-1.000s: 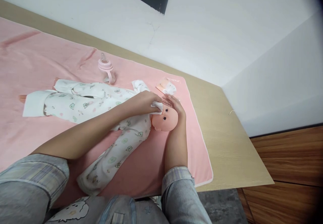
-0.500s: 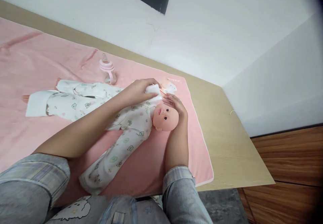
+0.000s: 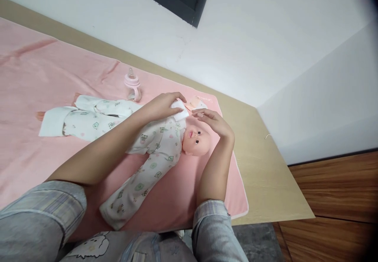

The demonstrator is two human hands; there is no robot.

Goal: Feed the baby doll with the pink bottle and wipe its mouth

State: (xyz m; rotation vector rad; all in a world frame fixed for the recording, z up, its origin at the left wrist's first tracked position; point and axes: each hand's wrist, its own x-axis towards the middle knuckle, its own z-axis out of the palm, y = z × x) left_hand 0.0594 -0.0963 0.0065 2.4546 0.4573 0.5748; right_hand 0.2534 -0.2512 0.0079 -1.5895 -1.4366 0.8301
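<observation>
A baby doll in white printed clothes lies on its back on a pink blanket, its head toward the right. My left hand reaches across the doll's chest and grips a folded white cloth between thumb and fingers, beside the doll's neck. Above the doll's head is my right hand, its fingers stretched out toward the cloth and holding nothing. Just past my fingertips lies a small peach and white cloth piece.
A pink-handled baby bottle stands on the blanket beyond the doll's legs. The wooden tabletop shows at the right and along the white wall. Brown wooden panels are at the lower right.
My right hand has lifted away from the side of the doll's head, the wrist moving right. The left hand keeps its grip on the white cloth. The view has shifted slightly.
</observation>
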